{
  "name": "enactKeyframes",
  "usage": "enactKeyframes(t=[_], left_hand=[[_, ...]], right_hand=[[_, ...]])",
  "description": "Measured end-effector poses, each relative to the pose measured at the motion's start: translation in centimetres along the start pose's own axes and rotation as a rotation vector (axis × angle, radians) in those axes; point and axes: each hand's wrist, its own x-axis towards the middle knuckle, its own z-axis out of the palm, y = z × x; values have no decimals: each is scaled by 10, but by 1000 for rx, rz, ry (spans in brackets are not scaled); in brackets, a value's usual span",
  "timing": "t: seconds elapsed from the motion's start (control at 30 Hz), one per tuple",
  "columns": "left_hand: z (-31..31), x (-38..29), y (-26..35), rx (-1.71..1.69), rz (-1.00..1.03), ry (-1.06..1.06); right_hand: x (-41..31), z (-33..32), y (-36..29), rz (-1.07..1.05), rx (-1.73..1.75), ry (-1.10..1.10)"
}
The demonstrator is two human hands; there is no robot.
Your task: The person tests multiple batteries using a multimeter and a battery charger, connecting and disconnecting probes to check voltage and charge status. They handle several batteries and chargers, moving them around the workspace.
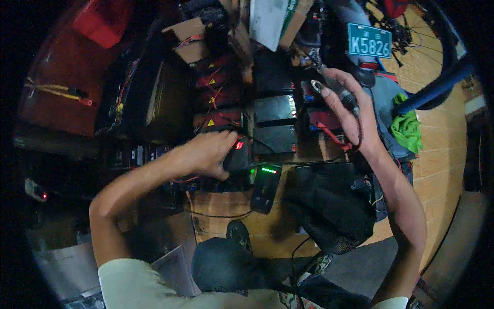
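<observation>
My left hand (pixel 218 154) lies at the end of a black box with a red lit display (pixel 239 145), fingers along its upper side and thumb below; whether it grips the box is unclear. My right hand (pixel 353 108) is closed around a dark handheld tool (pixel 339 92) with a metal tip part and a braided cord. Below that hand runs a red cable (pixel 332 136). Between the hands lie grey-black boxes (pixel 274 107) with small lights. Red boxes with yellow warning triangles (pixel 216 118) and loose wires stand above my left hand. A black device with green lights (pixel 266 189) is nearer me.
A black bag or cloth (pixel 328 204) is at lower centre right. On the right are a green cloth (pixel 406 125), a blue frame tube (pixel 432 89), a spoked wheel and a vehicle's plate. An open cardboard box (pixel 189 38) stands beyond. Thin cables cross the tiled floor (pixel 216 228).
</observation>
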Motion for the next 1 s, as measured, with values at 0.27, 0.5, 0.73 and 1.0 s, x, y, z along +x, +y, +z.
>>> enactKeyframes(t=[0.27,0.5,0.73,1.0], left_hand=[[51,-21,11,75,-67,49],[55,-10,8,96,10,223],[59,154,17,-17,-29,210],[136,202,35,301,-161,278]], right_hand=[[-43,-16,-7,-92,-112,-29],[-70,-25,6,117,-83,-28],[-73,-15,18,163,-44,-22],[-75,-20,26,174,-44,-30]])
